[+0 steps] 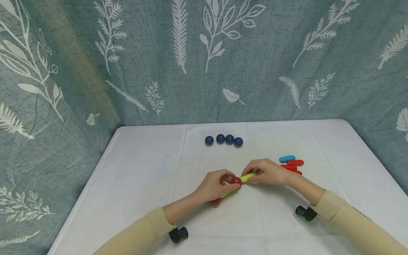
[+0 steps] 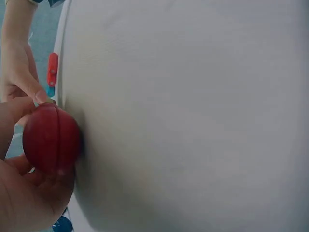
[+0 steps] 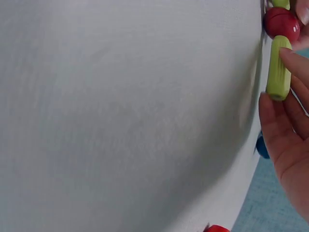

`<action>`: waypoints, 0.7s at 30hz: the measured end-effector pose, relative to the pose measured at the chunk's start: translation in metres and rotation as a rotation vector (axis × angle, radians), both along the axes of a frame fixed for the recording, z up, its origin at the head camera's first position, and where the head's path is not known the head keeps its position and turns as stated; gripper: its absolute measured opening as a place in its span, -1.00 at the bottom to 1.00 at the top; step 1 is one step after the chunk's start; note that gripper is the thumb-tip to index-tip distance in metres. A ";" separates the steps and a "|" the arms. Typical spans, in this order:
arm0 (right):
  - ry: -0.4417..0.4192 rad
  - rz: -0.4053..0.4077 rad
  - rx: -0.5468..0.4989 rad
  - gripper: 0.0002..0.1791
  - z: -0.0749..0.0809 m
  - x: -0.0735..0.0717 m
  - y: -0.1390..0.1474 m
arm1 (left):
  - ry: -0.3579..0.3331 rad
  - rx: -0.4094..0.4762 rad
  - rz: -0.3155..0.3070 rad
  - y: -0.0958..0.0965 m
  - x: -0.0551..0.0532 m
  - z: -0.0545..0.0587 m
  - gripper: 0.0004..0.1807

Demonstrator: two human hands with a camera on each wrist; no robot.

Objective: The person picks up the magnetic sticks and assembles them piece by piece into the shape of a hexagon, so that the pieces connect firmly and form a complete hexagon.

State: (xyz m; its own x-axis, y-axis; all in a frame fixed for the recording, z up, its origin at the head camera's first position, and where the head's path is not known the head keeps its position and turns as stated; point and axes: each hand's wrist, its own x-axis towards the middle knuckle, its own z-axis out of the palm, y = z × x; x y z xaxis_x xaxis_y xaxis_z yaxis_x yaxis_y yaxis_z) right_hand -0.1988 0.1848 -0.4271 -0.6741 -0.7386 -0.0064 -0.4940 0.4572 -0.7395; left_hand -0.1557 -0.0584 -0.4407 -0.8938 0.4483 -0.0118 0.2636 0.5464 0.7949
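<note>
In the head view my left hand (image 1: 215, 184) grips a red ball (image 1: 236, 181) between thumb and fingers. A yellow-green rod (image 1: 225, 194) runs from beneath this hand to a second red ball (image 1: 215, 202), which looms large in the left wrist view (image 2: 52, 140). My right hand (image 1: 267, 171) pinches another yellow-green rod (image 1: 247, 177) between thumb and fingers. In the right wrist view this rod (image 3: 278, 72) has its far end right against the gripped red ball (image 3: 281, 24), and its near end sticks out past the thumb.
Several dark blue balls (image 1: 220, 138) stand in a row toward the back of the white table (image 1: 143, 159). Right of my right hand lie a blue rod (image 1: 287, 159) and several red rods (image 1: 295, 163). A patterned green-grey curtain (image 1: 197, 95) closes off the back and sides.
</note>
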 end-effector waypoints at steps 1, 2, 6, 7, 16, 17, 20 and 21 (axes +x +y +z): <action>-0.005 0.000 -0.005 -0.77 0.000 0.000 -0.001 | 0.020 -0.012 -0.008 0.001 -0.001 0.001 -0.64; -0.009 -0.001 -0.011 -0.77 -0.001 0.000 -0.001 | 0.037 -0.024 -0.016 0.002 -0.003 0.002 -0.63; -0.028 0.000 -0.031 -0.77 -0.002 0.000 -0.005 | 0.062 -0.075 -0.033 0.007 -0.008 0.005 -0.65; -0.033 0.000 -0.035 -0.77 -0.003 0.000 -0.005 | 0.060 -0.091 -0.033 0.008 -0.009 0.006 -0.67; -0.046 -0.067 -0.034 -0.80 0.000 -0.001 0.004 | 0.079 -0.096 -0.023 0.010 -0.009 0.007 -0.80; -0.037 -0.083 -0.033 -0.81 0.000 -0.001 0.008 | 0.077 -0.093 -0.020 0.009 -0.009 0.007 -0.80; 0.009 -0.139 -0.031 -0.83 0.003 -0.005 0.023 | 0.069 -0.093 -0.006 0.006 -0.008 0.007 -0.79; 0.027 -0.161 -0.033 -0.84 0.004 -0.006 0.028 | 0.065 -0.095 -0.002 0.005 -0.008 0.007 -0.78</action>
